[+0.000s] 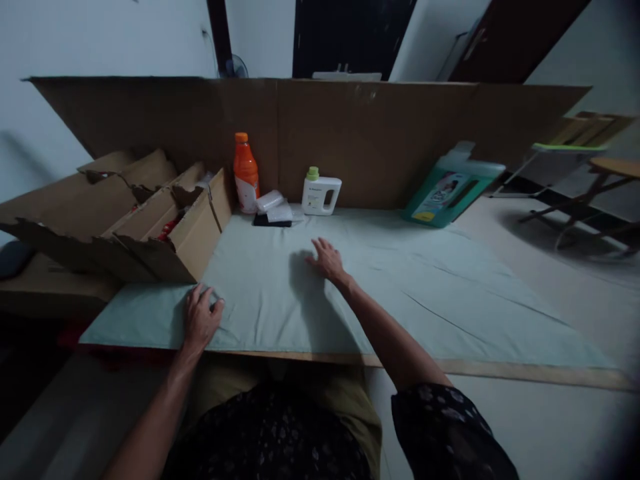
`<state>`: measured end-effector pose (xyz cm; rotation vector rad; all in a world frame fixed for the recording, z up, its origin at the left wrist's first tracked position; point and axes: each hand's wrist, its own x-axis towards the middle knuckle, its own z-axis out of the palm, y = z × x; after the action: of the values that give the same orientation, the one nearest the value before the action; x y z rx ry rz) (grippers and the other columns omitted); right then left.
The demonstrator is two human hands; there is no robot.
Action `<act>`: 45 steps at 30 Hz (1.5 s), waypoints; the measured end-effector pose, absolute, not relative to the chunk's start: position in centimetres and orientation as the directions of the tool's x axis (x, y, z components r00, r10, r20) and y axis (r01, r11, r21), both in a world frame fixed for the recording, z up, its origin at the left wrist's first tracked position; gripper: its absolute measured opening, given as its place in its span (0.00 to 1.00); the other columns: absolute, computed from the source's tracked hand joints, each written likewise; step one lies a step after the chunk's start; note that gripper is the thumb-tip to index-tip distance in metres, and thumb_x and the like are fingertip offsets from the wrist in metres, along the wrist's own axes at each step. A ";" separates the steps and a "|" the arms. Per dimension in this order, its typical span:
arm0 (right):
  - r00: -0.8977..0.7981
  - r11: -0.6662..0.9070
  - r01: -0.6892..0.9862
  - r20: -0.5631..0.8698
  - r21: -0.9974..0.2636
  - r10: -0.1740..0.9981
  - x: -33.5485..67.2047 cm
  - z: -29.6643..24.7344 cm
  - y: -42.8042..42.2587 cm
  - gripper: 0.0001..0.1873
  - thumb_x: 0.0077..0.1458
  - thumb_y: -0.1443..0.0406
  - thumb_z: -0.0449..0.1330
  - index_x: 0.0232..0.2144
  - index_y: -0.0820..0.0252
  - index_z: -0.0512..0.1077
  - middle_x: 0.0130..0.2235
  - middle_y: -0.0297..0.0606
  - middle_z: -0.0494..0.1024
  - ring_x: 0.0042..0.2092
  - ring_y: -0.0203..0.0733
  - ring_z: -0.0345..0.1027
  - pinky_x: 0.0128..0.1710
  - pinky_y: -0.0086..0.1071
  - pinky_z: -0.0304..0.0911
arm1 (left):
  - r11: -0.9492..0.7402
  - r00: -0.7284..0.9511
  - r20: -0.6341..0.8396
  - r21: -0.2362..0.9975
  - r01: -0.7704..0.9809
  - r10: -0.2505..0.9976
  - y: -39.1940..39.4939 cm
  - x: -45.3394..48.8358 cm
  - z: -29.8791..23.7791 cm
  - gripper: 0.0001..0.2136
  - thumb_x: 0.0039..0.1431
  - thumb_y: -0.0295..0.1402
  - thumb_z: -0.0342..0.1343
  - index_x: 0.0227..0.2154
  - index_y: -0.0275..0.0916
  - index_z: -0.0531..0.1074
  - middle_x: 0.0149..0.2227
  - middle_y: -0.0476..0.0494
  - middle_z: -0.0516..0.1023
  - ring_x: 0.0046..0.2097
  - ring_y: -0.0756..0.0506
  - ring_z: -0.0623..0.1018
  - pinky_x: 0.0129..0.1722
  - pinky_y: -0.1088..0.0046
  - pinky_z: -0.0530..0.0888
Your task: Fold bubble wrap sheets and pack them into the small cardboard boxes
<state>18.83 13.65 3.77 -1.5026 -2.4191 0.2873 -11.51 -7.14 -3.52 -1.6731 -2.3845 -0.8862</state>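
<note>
A pale green cloth [390, 293] is spread flat over a low board. My left hand [201, 319] rests on its near left part, fingers curled down onto the fabric. My right hand [327, 259] lies flat on the middle of the cloth with fingers stretched out. Neither hand holds anything.
An open cardboard box [165, 230] with items inside stands at the left. Against the cardboard back wall [380, 133] stand an orange bottle [246, 173], a small white bottle [321, 193], folded white and black packets [273, 210], and a leaning green jug [453, 187]. Folding chairs [590, 173] stand at the right.
</note>
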 end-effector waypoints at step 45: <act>-0.982 0.902 0.112 0.093 -0.417 0.165 25.4 -1.0 -0.4 0.39 0.66 0.54 0.58 0.73 0.44 0.49 0.74 0.42 0.48 0.74 0.57 0.43 0.69 0.62 0.48 | -0.118 0.099 0.079 0.292 0.949 0.992 -11.6 0.8 0.0 0.29 0.65 0.44 0.54 0.68 0.50 0.60 0.71 0.39 0.60 0.71 0.33 0.60 0.70 0.41 0.50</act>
<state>25.43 -0.44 -0.99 -0.2148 -2.9404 0.6331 0.84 -11.64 -0.01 -2.4464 -2.1874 -0.4255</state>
